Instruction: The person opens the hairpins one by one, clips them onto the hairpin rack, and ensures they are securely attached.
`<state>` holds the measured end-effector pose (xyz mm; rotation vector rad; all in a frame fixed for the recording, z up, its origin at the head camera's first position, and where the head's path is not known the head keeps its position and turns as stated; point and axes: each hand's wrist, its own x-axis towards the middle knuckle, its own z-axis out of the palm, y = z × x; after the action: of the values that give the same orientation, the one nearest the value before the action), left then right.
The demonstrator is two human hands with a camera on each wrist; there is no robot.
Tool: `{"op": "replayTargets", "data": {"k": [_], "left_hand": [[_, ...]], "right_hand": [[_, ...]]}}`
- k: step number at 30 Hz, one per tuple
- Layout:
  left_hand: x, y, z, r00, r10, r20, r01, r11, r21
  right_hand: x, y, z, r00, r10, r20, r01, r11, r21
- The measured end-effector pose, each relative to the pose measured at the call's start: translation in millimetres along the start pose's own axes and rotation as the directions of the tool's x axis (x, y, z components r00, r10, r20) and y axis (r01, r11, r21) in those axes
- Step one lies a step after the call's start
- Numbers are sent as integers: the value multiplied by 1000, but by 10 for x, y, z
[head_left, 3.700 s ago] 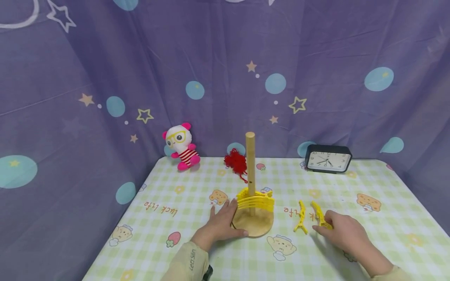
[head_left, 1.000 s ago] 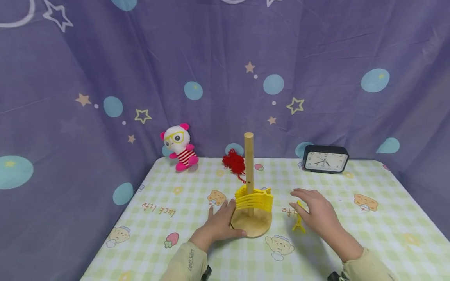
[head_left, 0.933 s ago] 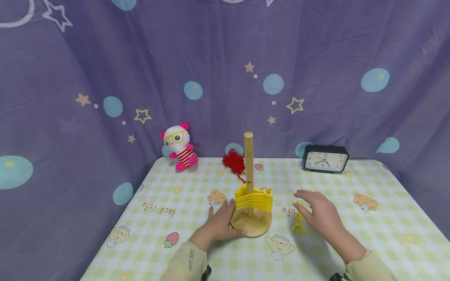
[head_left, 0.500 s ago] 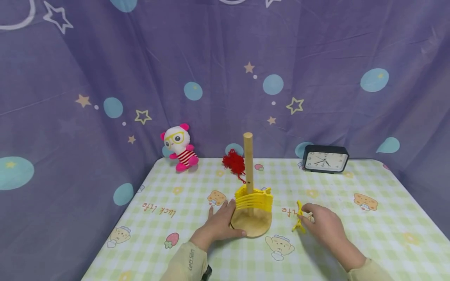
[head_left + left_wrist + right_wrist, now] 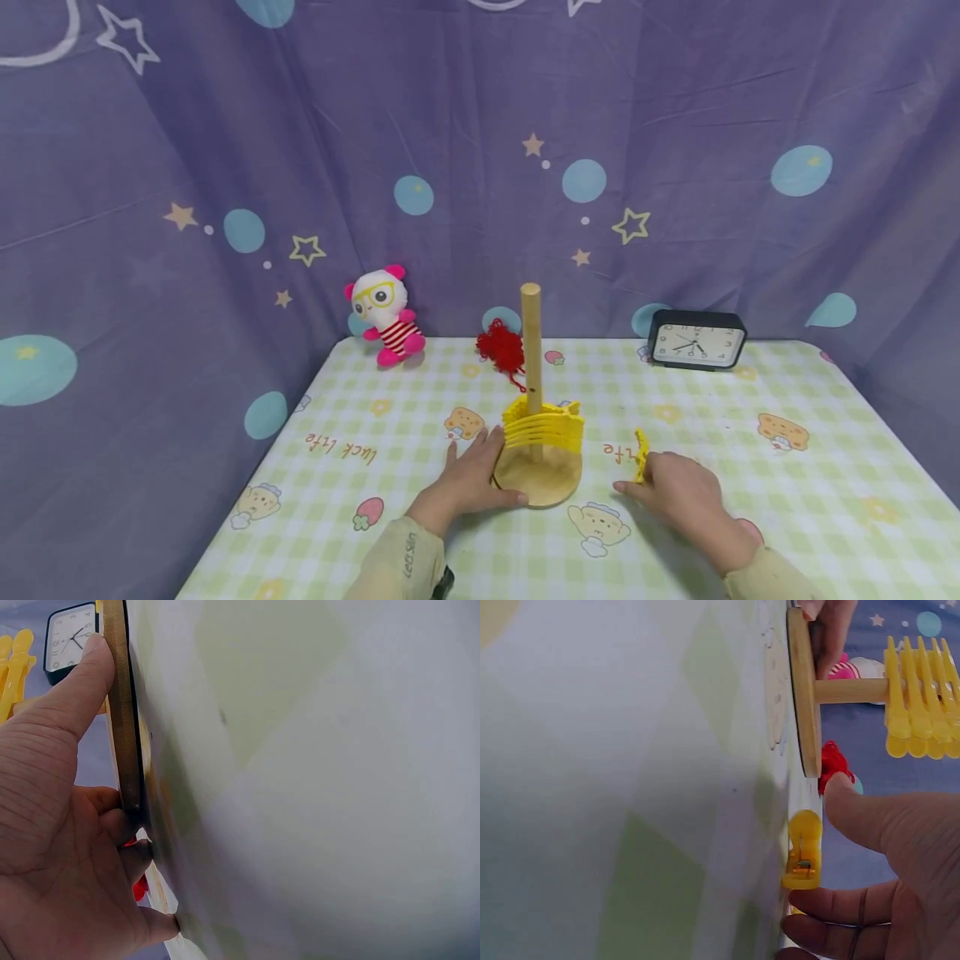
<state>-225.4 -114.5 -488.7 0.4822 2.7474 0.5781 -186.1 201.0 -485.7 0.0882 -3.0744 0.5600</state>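
Note:
A wooden stand (image 5: 537, 483) with a round base and an upright post is in the middle of the table. Several yellow clothespins (image 5: 543, 432) are stacked around its post. My left hand (image 5: 467, 479) holds the base's left edge between thumb and fingers; the left wrist view shows its thumb (image 5: 84, 679) along the rim. One more yellow clothespin (image 5: 641, 454) is to the right of the stand, partly hidden by my right hand (image 5: 678, 492). In the right wrist view, that hand's fingertips (image 5: 810, 904) touch or nearly touch the clothespin (image 5: 804, 851), its spring visible, while the thumb stands apart from it.
Along the table's back edge are a panda plush toy (image 5: 386, 312) at left, a tangle of red cord (image 5: 501, 346) behind the post, and a black alarm clock (image 5: 697, 340) at right. A checked cloth (image 5: 337, 533) covers the table. A purple curtain (image 5: 480, 100) hangs behind.
Compared with the oldest frame, another clothespin has joined the stack and one fewer lies on the table. My right hand came down to the remaining clothespin and has turned; its thumb now points outward.

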Motion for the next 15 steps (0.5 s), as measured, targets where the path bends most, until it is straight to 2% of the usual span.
{"op": "replayTargets", "data": {"k": [10, 15], "left_hand": [[-2, 2, -5, 1000, 3, -3, -3, 1000, -20], [-4, 10, -8, 1000, 0, -4, 0, 1000, -22]], "right_hand": [[34, -8, 5, 998, 25, 53, -24, 999, -21], [34, 18, -90, 999, 37, 20, -37, 999, 22]]}}
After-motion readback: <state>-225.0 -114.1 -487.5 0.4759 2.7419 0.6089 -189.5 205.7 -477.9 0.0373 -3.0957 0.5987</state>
